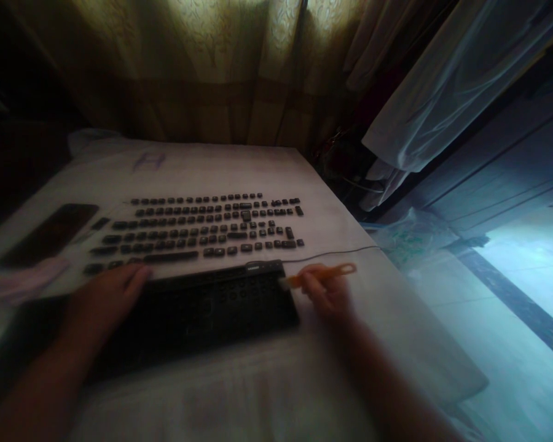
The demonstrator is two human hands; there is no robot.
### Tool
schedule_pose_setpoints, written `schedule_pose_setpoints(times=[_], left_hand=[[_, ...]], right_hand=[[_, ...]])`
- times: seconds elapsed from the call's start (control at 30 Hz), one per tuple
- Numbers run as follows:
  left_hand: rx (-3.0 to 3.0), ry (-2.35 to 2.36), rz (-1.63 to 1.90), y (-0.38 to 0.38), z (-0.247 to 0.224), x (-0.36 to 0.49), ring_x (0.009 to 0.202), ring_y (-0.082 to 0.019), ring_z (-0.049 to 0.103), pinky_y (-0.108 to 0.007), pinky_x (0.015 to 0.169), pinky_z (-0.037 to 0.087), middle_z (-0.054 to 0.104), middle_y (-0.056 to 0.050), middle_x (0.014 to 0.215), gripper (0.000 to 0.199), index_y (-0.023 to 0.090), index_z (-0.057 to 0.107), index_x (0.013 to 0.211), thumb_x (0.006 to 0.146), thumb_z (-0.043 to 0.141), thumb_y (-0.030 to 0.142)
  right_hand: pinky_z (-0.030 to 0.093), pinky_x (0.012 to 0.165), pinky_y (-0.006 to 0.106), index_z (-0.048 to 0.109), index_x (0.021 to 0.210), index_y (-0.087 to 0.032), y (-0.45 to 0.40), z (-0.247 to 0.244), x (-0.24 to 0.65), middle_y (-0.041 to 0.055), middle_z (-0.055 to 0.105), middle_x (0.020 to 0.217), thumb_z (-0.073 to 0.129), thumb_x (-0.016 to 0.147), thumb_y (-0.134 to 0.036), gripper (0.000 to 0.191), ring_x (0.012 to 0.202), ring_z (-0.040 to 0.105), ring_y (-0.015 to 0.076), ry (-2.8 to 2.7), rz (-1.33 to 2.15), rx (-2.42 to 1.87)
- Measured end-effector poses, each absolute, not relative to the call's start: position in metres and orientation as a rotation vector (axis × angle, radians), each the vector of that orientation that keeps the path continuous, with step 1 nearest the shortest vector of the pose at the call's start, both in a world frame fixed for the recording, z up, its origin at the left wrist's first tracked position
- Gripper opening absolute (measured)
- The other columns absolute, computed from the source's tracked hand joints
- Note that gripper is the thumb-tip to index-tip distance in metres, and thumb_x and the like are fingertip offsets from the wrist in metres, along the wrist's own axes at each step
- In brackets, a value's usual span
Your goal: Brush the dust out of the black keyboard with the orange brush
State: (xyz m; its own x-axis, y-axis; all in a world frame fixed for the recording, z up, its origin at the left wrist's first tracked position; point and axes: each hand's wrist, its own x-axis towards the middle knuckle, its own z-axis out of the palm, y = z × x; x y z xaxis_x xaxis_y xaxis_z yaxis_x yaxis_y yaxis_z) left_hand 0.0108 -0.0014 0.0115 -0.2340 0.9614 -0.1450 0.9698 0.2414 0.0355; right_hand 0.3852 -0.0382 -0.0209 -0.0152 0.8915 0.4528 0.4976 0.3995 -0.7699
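Around the black rectangular plastic keyboard base point(249, 325), a hand could pass over the whitish tabletop point(221, 402) at 6 o'clock, between the bare forearms point(387, 377). Rows of small loose black keycaps point(237, 235) block 12, a thin dark cable point(332, 252) crosses 2, and the right hand point(326, 293) with its orange-handled brush point(332, 271) fills 3.

Dim room, patterned curtain point(212, 55) — glowing near its top, pale table point(221, 169), bluish-lit floor point(525, 245) — dark band point(511, 301) across it

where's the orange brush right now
In the head view, right of centre, the orange brush is in the right-hand grip, its bristle end at the right edge of the black keyboard base.
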Motion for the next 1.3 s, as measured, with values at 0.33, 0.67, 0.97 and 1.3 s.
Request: schedule_pose_setpoints(times=[0.33,0.67,0.97,1.3], left_hand=[[1.871,2.36,-0.082,-0.001,0.011,0.011,0.102,-0.029,0.069,-0.037,0.079,0.052,0.074,-0.012,0.119,0.044,0.019,0.072,0.115,0.098,0.038,0.04],[1.867,2.349,-0.06,-0.002,0.011,0.011,0.1,-0.029,0.069,-0.037,0.08,0.051,0.074,-0.011,0.118,0.043,0.02,0.072,0.114,0.098,0.037,0.04],[1.849,2.354,-0.072,-0.002,0.01,0.009,0.101,-0.029,0.068,-0.037,0.081,0.051,0.072,-0.011,0.119,0.048,0.02,0.07,0.119,0.098,0.034,0.044],[1.862,2.354,-0.068,-0.002,0.013,0.011,0.095,-0.028,0.069,-0.035,0.074,0.05,0.074,-0.011,0.111,0.048,0.021,0.072,0.113,0.097,0.033,0.043]], right_hand=[[0.056,0.066,0.029,0.07,0.097,-0.021,-0.036,-0.022,0.388,0.0068,0.078,0.082,0.049,0.101,-0.026,0.022,0.071,0.074,0.0195,-2.055,-0.057,-1.176],[0.045,0.054,0.026,0.063,0.074,-0.021,-0.041,-0.014,0.381,0.0037,0.068,0.061,0.042,0.099,-0.026,0.033,0.051,0.061,0.0154,-2.135,0.028,-1.261],[0.042,0.044,0.024,0.057,0.063,-0.021,-0.038,-0.018,0.387,0.0006,0.06,0.053,0.048,0.094,-0.031,0.033,0.045,0.058,0.0147,-1.697,0.639,-1.351],[0.056,0.051,0.026,0.07,0.094,-0.022,-0.036,-0.027,0.378,0.0032,0.073,0.075,0.06,0.092,-0.029,0.013,0.058,0.067,0.0159,-1.526,0.613,-1.161]])
